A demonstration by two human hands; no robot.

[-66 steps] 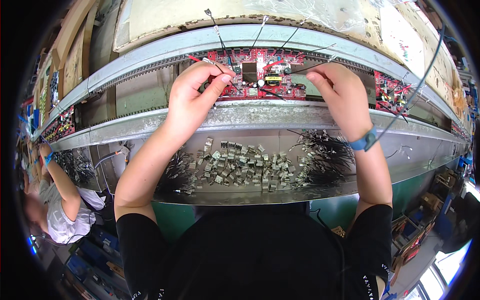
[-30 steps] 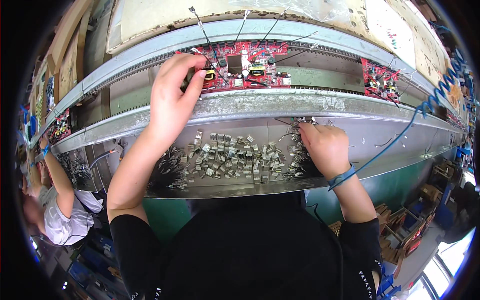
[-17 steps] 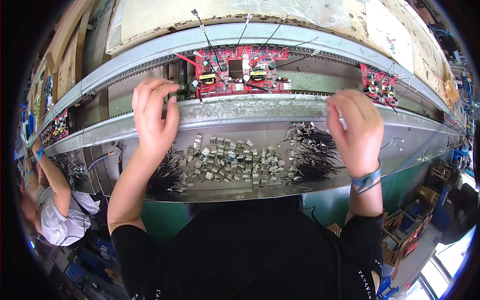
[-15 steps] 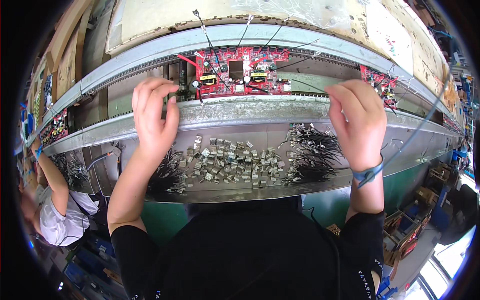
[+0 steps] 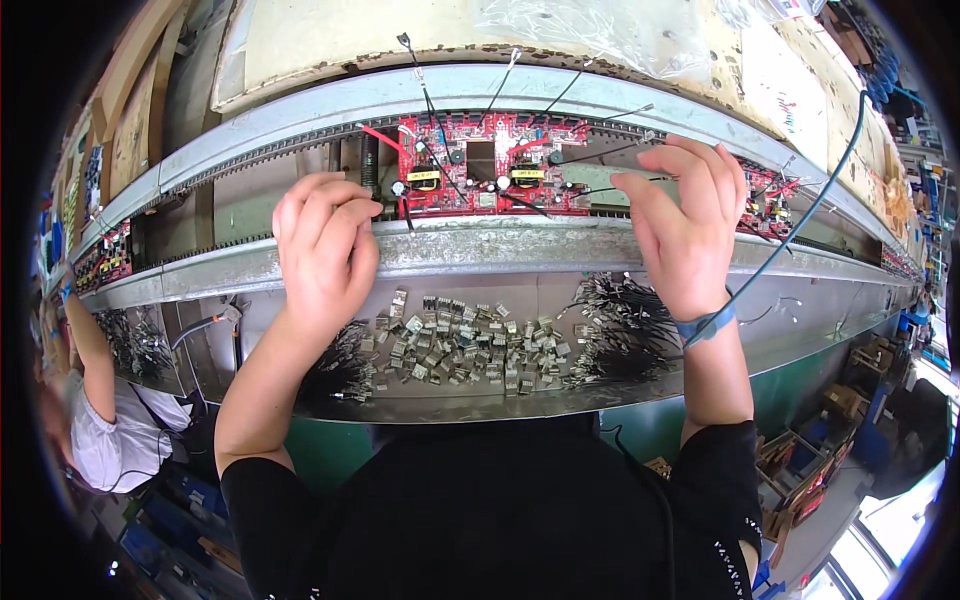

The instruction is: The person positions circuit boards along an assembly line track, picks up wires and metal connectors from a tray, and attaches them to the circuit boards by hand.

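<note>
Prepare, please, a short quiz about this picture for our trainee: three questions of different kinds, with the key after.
1. True or false: a blue strap is worn at the wrist of the right hand.
2. What lies in the tray between the two bundles of black wires? (a) blue crates (b) small silvery metal parts (c) orange tools
3. Fill in the colour: the circuit boards between the metal rails are ____.

Key: 1 true; 2 b; 3 red.

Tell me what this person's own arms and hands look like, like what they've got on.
The left hand and right hand are bare, without gloves. The black sleeves are short. A blue wristband sits below the right hand, with a blue cord leading from it; the left has none.
</note>
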